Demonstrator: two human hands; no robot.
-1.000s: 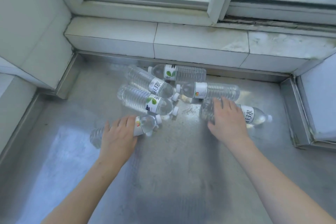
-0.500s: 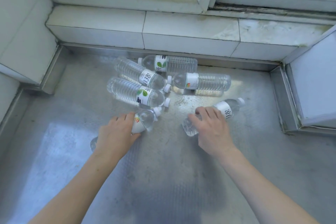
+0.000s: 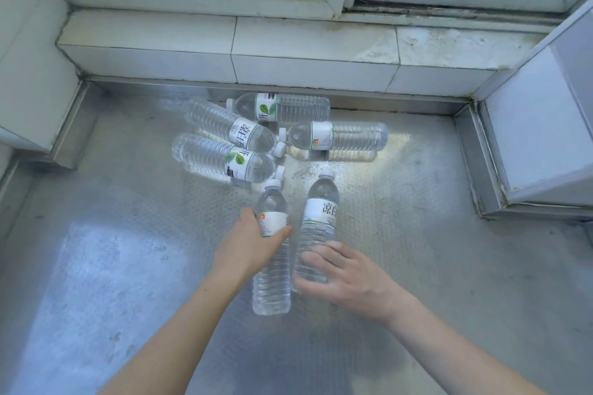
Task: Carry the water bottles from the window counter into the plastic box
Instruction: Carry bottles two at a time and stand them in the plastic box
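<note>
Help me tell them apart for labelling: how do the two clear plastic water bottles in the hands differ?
The left hand grips its clear plastic bottle around the label; the right hand grips its clear plastic bottle below the label. The left bottle's label shows a small orange mark, the right's large dark characters. Both have white caps pointing toward the window.

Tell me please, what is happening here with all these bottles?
A person is collecting water bottles from a metal counter under a window. The left hand grips one bottle around its label, and the right hand holds a second bottle near its base, both caps pointing toward the window. Four more bottles lie in a cluster by the sill. No plastic box is in view.
</note>
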